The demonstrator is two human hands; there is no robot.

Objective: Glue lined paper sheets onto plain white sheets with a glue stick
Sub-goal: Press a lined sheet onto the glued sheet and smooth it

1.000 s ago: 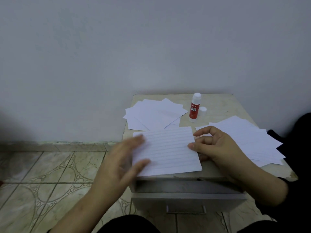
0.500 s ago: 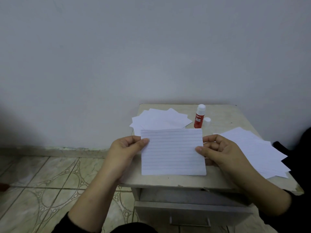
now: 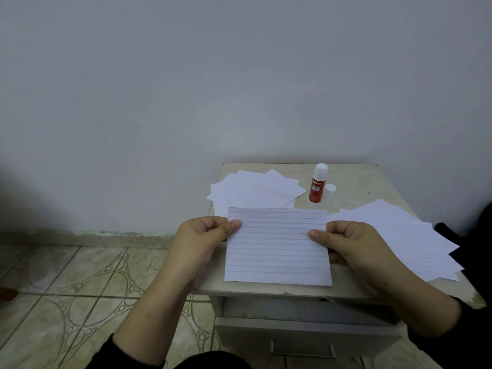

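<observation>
Nearest me, I hold one lined sheet [image 3: 277,246] up in front of the small table [image 3: 354,179], my left hand [image 3: 202,241] pinching its left edge with the thumb on the lined face and the other fingers curled behind, my right hand [image 3: 348,246] pinching the right edge the same way. I grip both sides so the paper stays flat and square to me; held at one edge alone it would likely droop. Its lower edge hangs just over the table's front lip, above the half-open drawer [image 3: 300,331]. Whether a plain sheet lies behind it I cannot tell. To my right a loose spread of sheets [image 3: 404,241] lies fanned on the tabletop, faint lines showing on some, probably the supply I draw from. Farther back on the left sits a pile of plain white sheets [image 3: 255,190], set apart, I judge, so the two kinds do not mix. Beyond, the red glue stick [image 3: 317,186] stands upright and uncapped, its cap [image 3: 330,188] just beside it, within reach of my right hand for the gluing to come.
</observation>
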